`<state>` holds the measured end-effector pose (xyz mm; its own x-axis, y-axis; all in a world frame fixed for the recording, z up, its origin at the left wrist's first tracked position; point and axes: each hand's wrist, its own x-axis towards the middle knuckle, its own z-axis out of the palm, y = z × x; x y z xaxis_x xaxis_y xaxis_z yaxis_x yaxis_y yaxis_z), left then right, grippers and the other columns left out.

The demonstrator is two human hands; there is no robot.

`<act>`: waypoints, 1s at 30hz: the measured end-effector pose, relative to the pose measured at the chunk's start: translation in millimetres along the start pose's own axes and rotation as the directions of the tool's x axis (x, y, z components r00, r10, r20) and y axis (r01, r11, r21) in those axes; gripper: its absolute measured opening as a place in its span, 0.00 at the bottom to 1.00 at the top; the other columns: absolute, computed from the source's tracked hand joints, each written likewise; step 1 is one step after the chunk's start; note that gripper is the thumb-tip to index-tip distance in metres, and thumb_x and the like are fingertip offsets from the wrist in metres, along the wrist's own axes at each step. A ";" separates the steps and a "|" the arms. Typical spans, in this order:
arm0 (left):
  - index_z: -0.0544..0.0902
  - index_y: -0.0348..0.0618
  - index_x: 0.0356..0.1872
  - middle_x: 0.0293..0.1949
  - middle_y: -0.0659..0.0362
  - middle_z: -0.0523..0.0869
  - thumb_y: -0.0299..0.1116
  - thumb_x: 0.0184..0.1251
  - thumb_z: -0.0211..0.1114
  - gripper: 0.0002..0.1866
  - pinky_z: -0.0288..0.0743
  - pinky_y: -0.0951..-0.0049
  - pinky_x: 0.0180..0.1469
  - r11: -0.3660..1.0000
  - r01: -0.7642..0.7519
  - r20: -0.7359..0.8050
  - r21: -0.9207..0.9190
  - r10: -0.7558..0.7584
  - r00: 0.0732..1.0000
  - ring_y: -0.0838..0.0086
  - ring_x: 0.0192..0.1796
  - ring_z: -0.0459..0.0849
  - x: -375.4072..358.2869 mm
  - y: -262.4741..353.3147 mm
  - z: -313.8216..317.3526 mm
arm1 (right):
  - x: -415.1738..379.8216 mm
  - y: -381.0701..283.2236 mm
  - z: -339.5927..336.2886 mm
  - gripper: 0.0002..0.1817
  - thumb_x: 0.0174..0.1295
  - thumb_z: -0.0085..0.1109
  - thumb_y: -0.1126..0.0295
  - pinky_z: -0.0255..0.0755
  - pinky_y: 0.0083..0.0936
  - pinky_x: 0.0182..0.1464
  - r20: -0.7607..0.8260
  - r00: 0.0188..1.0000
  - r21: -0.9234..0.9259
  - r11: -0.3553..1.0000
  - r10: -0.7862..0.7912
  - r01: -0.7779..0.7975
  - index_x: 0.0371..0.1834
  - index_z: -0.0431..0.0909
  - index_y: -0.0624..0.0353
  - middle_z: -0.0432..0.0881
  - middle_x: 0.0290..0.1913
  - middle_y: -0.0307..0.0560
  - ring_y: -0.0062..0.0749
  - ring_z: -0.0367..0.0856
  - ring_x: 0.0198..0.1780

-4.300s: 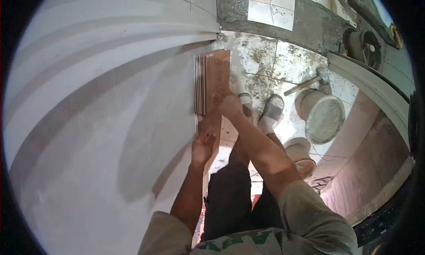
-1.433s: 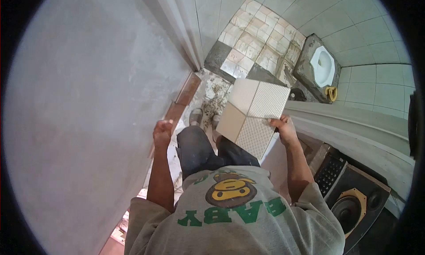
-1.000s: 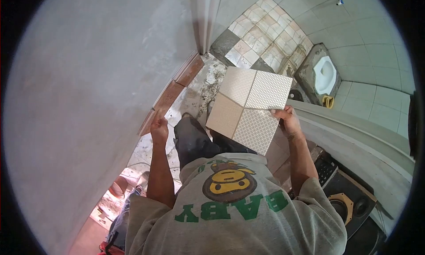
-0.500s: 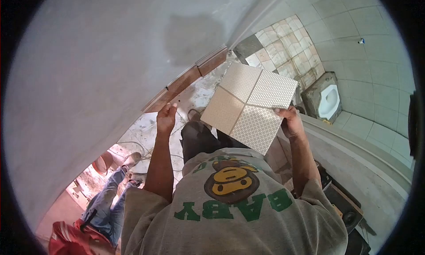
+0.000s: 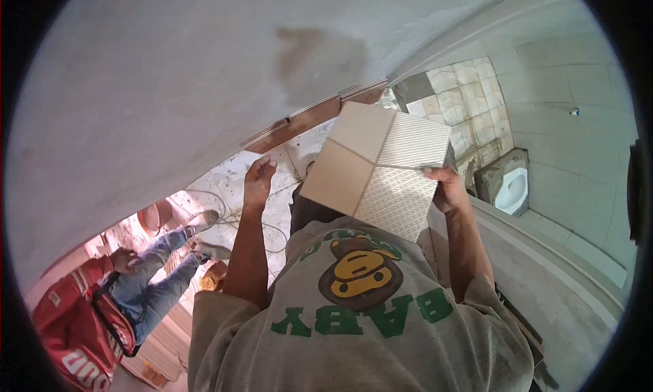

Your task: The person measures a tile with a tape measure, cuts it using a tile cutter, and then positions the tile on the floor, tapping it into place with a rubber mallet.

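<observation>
A square tile (image 5: 377,166) with a four-part pattern is held out in front of my body, tilted. My right hand (image 5: 447,188) grips its right edge, thumb on the patterned face and the other fingers behind. To the left of the tile, my left hand (image 5: 260,181) is raised and does not touch it. The thumb and fingers of that hand are curled close together, and nothing shows between them. Beyond both hands, reddish-brown tiles (image 5: 314,118) lean along the foot of the wall.
A person in a red top (image 5: 71,310) and jeans is at the lower left, near a reddish bucket (image 5: 155,216). Cables (image 5: 269,227) lie on the floor. At the right, past a raised ledge (image 5: 544,246), a squat toilet (image 5: 511,191) sits in a tiled room.
The view has shifted, and more of the person in red shows. The tile's tilt has changed slightly in my right hand. My left hand remains apart from it.
</observation>
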<state>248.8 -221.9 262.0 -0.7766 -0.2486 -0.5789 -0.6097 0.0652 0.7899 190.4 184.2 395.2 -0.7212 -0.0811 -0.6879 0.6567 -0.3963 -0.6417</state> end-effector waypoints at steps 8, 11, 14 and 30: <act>0.77 0.43 0.53 0.51 0.57 0.83 0.60 0.63 0.58 0.31 0.72 0.61 0.53 0.949 0.296 0.169 -0.104 -0.277 0.946 0.68 0.55 0.80 -18.0 34.4 41.0 | 26.3 9.8 -31.2 0.22 0.50 0.64 0.71 0.71 0.33 0.49 0.157 0.970 -0.077 0.981 0.187 -0.177 0.49 0.74 0.69 0.81 0.42 0.49 0.35 0.79 0.44; 0.77 0.41 0.54 0.51 0.55 0.82 0.63 0.64 0.54 0.34 0.72 0.59 0.53 0.957 0.289 0.223 -0.003 -0.281 0.934 0.67 0.55 0.80 -20.3 51.2 60.4 | 29.3 7.8 -41.0 0.22 0.49 0.63 0.73 0.68 0.31 0.55 0.191 0.947 -0.070 0.966 0.258 -0.250 0.50 0.75 0.64 0.81 0.45 0.46 0.34 0.79 0.46; 0.77 0.39 0.55 0.51 0.54 0.82 0.64 0.65 0.51 0.35 0.72 0.59 0.54 0.968 0.243 0.294 0.055 -0.249 0.923 0.66 0.55 0.80 -18.4 59.1 80.6 | 40.3 12.3 -59.9 0.23 0.50 0.63 0.72 0.68 0.32 0.55 0.236 0.925 -0.139 0.953 0.297 -0.270 0.51 0.75 0.65 0.81 0.45 0.46 0.34 0.79 0.47; 0.82 0.35 0.45 0.41 0.56 0.84 0.54 0.67 0.58 0.26 0.73 0.71 0.52 0.962 0.186 0.233 -0.202 -0.137 0.963 0.74 0.43 0.82 -30.1 113.1 165.6 | 72.1 -58.6 -101.2 0.26 0.55 0.63 0.63 0.70 0.30 0.54 0.210 0.956 -0.264 0.953 0.207 -0.148 0.53 0.73 0.68 0.81 0.46 0.49 0.34 0.79 0.48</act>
<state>177.0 -47.0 335.3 -0.7008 -0.0229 -0.7130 -0.6988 -0.1787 0.6926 122.3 294.1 348.9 -0.5996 -0.3517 -0.7189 0.7911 -0.1243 -0.5990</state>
